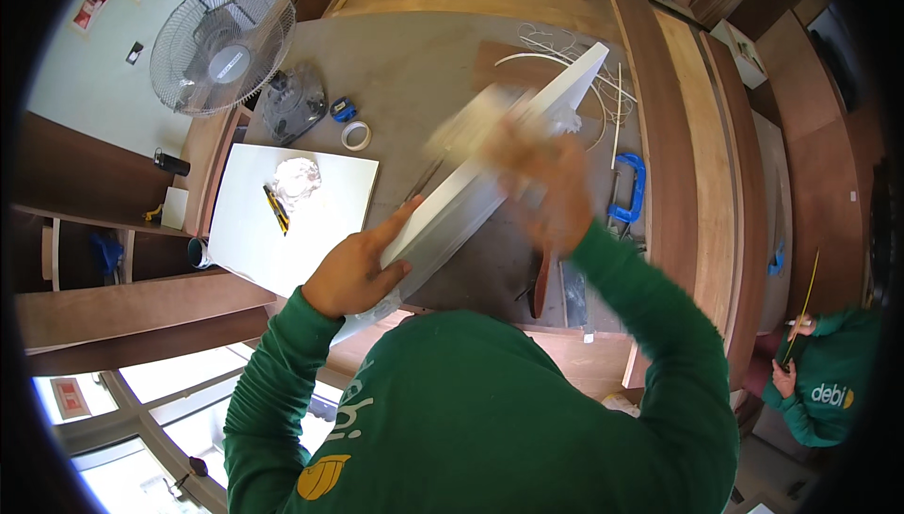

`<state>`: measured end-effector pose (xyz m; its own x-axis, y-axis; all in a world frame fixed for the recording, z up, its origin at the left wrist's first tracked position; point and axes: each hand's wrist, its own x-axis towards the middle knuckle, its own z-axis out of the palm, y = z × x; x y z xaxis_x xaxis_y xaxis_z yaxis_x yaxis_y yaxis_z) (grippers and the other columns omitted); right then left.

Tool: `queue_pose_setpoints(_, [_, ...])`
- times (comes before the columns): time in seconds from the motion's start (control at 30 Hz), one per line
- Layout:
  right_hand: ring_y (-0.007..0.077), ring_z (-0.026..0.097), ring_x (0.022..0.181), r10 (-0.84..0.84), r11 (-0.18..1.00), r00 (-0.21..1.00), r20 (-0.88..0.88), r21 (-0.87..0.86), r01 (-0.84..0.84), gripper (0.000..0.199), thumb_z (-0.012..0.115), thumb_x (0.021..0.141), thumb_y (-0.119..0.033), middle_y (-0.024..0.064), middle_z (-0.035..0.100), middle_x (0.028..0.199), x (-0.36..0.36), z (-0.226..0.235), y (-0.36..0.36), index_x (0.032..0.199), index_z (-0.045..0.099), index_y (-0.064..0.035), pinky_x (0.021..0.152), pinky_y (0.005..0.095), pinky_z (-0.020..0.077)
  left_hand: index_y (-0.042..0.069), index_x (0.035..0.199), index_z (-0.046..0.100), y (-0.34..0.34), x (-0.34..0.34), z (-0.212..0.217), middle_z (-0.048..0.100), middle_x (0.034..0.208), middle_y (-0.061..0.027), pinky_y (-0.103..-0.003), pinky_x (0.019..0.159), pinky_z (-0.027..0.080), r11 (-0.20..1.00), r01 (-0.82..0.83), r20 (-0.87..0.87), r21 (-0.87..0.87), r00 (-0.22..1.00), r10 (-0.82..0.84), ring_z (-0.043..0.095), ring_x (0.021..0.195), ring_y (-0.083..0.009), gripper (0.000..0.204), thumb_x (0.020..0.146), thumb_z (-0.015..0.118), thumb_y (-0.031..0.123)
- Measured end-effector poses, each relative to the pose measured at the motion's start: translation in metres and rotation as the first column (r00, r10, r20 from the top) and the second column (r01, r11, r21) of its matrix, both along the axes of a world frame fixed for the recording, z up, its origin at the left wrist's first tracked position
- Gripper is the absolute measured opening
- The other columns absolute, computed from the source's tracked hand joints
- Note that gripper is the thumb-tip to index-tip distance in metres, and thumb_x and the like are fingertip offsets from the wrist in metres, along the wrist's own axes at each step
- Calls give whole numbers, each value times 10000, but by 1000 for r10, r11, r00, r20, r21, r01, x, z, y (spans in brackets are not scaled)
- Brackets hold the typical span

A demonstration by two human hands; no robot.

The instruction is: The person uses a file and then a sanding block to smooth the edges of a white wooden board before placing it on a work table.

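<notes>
A long white panel (447, 232) stands on edge and runs diagonally across the brownish-grey work table (395, 53), from its near edge toward the far right corner. Its upper edge is smooth and straight; the side facing the person has a greyish sheen. The left hand (358, 274) clasps its lower-left end, fingers stretched along one side of the edge and thumb on the other. The right hand (551, 175) is at the panel's upper edge, by a pale, flat-looking object (476, 125); motion blur hides the fingers, so how tightly they close on it cannot be told.

The green sleeves belong to a sweatshirt (490, 410) with white lettering and a rounded yellow emblem. A co-worker's sweatshirt (838, 387), at right, carries matching print. The fan (226, 64) beyond the table's left edge has a wire cage and a small hub label, too small to read.

Near the table's left edge, a square-cornered white board (330, 203) bears a crumpled white wad (297, 180) and a yellow-and-black utility knife (276, 210). Beyond its far edge lie a ring of tape (356, 148) and a blue tape measure (343, 109). Toward the table's right edge is a blue C-clamp (639, 189), beside long brown wooden planks (678, 137).
</notes>
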<state>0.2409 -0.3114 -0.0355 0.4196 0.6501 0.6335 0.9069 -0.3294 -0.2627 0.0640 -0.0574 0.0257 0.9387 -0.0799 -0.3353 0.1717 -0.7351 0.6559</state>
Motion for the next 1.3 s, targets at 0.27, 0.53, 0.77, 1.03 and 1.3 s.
queue_pose_setpoints(0.27, [346, 534, 1084, -560, 818, 777, -286, -43, 574, 562, 729, 918, -384, 137, 629, 1325, 75, -6, -37, 1430, 627, -178, 970, 462, 427, 120, 1624, 290, -6, 1, 1, 703, 892, -270, -422, 747, 545, 999, 32, 55, -28, 998, -31, 696, 701, -375, 836, 885, 682, 126])
queue_pose_setpoints(0.53, [377, 512, 1160, -225, 974, 964, -144, -43, 221, 588, 713, 878, -386, 103, 494, 1569, 9, -12, -4, 1440, 610, -244, 975, 476, 430, 138, 1636, 260, -2, -5, 0, 694, 874, -277, -434, 717, 535, 1000, 17, 61, 0, 998, -17, 679, 675, -392, 863, 884, 683, 121])
queue_pose_setpoints(0.77, [374, 552, 1245, 112, 908, 886, -450, 409, 93, 672, 748, 870, -322, 152, 504, 1552, 30, -42, 2, 1501, 551, -201, 1085, 487, 383, 102, 1621, 292, -4, 6, 6, 718, 1045, -273, -402, 846, 547, 999, 11, -25, 33, 1000, -10, 722, 835, -374, 835, 886, 689, 96])
queue_pose_setpoints(1.03, [237, 544, 1022, -243, 927, 951, -189, 243, 285, 615, 610, 982, -326, -76, 552, 1536, 43, -50, 9, 1572, 459, -241, 984, 389, 383, 122, 1617, 315, 11, 7, -9, 698, 1161, -286, -386, 883, 546, 999, 40, 97, -35, 995, -37, 726, 960, -386, 837, 873, 699, 107])
queue_pose_setpoints(1.3, [226, 383, 1514, 129, 986, 957, -261, 135, -96, 519, 404, 1060, -320, -2, 420, 1636, -15, -52, 26, 1572, 398, -237, 1021, 371, 472, 113, 1617, 314, 15, 4, -13, 688, 1224, -274, -387, 908, 541, 998, 55, 103, 12, 993, -56, 721, 996, -386, 845, 869, 707, 102])
